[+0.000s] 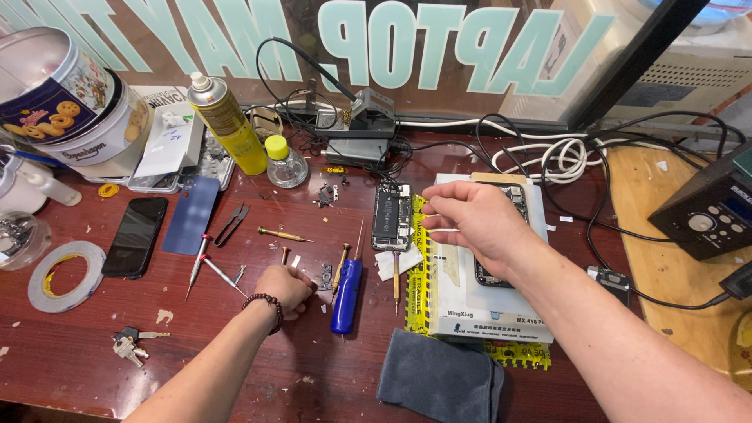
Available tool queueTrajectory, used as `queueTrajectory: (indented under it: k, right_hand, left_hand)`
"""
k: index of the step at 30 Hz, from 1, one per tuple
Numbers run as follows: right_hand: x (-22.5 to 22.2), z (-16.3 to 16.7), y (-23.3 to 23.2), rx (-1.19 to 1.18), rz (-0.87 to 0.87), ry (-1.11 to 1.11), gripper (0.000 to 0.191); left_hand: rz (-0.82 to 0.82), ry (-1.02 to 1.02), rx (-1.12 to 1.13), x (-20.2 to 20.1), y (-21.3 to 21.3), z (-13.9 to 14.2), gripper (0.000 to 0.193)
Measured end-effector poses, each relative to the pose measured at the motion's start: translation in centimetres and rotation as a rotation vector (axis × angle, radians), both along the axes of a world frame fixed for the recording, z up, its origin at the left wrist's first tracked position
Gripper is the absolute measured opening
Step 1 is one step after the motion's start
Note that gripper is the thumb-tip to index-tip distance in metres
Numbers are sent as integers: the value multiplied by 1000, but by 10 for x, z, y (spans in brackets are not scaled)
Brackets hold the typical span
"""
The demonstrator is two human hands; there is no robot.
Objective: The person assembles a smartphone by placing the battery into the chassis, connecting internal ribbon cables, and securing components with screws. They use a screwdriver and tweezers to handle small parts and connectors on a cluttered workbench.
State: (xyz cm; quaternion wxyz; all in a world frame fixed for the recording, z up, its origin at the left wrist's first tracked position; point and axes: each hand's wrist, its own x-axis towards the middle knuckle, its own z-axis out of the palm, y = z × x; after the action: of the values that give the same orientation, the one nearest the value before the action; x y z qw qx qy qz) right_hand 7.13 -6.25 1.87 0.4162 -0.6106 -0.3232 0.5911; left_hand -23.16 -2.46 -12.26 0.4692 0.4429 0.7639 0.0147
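- The left hand is rested on the worktop, with a small plate and a handled tool just to its right.
- Screwdrivers are laid just left of it, a phone and a tape roll farther left.
- An opened phone is placed between the hands.
- The right hand is held above a flat box.
- A folded cloth is laid nearer than both hands.
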Motion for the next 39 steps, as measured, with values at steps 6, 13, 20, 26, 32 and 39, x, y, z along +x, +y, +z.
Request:
queueTrajectory:
  k: [6,13,20,26,32,39]
  right_hand:
    - [-10,-5,-3,-39,-5,9,28]
    - [-5,-9,1,-27,-33,11,26]
    - [66,7,4,222,-479,-108,24]
    - [93,5,-9,175,-543,-118,22]
    - [104,-5,-15,159,-581,-115,23]
    - [121,-17,-26,104,-601,-109,23]
  left_hand:
    - [-62,-394,-107,17,-6,-15,21]
    - [53,-357,66,21,7,-18,18]
    - [-14,-448,83,58,25,-10,17]
    - [-80,-623,64,118,37,1,16]
    - [-140,-715,65,154,41,26,18]
    - [-365,-520,-167,160,34,46,26]
